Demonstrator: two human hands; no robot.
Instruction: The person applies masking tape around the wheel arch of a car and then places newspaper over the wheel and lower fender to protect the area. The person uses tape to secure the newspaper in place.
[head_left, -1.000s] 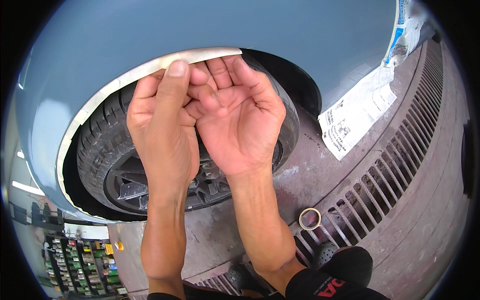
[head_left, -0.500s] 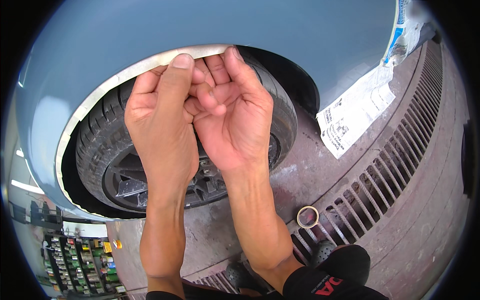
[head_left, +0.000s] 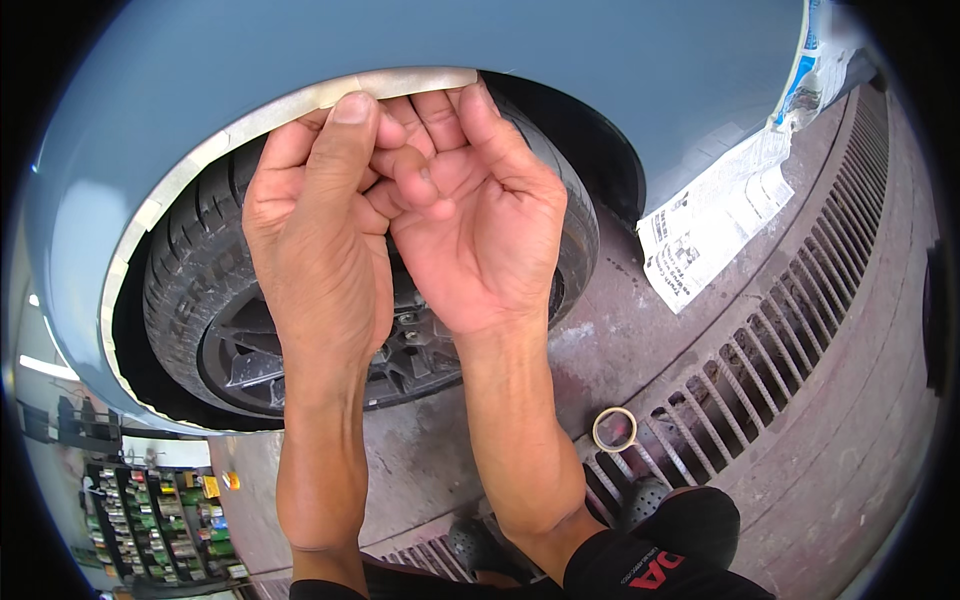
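Observation:
Pale masking tape [head_left: 240,130] runs along the curved edge of the wheel arch on a blue-grey car body [head_left: 330,40]. At the top of the arch my left hand [head_left: 325,220] is closed, its thumb pressed on the tape lip and its fingers curled beneath. Beside it, my right hand [head_left: 485,230] turns its palm up, with thumb and fingers closed round the lip close to the tape's right end. Most fingertips are hidden behind the edge. Behind both hands sits the tyre [head_left: 190,270] with its dark wheel rim [head_left: 245,365].
A tape roll [head_left: 614,430] lies on the floor beside a metal drain grate [head_left: 740,390]. Printed paper [head_left: 715,220] hangs from the body at right. My shoes [head_left: 645,500] are below. Shelves of cans [head_left: 150,520] stand at lower left.
Both hands have shifted slightly up in the picture, and the right hand has edged rightward along the lip. The car edge also sits a little higher in view.

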